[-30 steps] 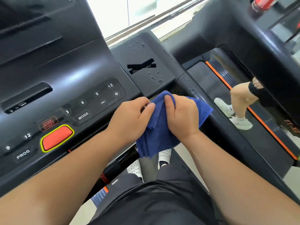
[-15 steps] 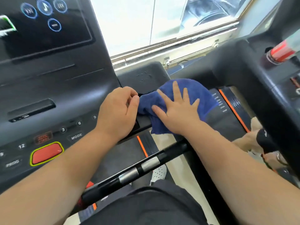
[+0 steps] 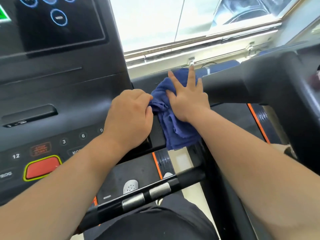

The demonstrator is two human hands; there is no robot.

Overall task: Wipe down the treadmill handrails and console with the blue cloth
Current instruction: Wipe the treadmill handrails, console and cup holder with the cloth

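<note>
— Where is the cloth [image 3: 174,122]?

— I see it at frame centre, draped over the console's [image 3: 72,101] right edge, its lower part hanging past the edge.

— And the hands?

— My right hand [image 3: 187,99] lies flat on the cloth, fingers [image 3: 191,75] spread and released, pressing it down. My left hand [image 3: 131,113] is clenched, pinching the cloth's left corner.

— Around them?

— The red button [image 3: 41,168] sits lower left, the screen [image 3: 58,23] upper left, a handrail [image 3: 251,87] at right, a bar [image 3: 147,194] below.

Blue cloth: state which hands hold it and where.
The left hand pinches the blue cloth at its left edge; the right hand presses flat on top.
</note>
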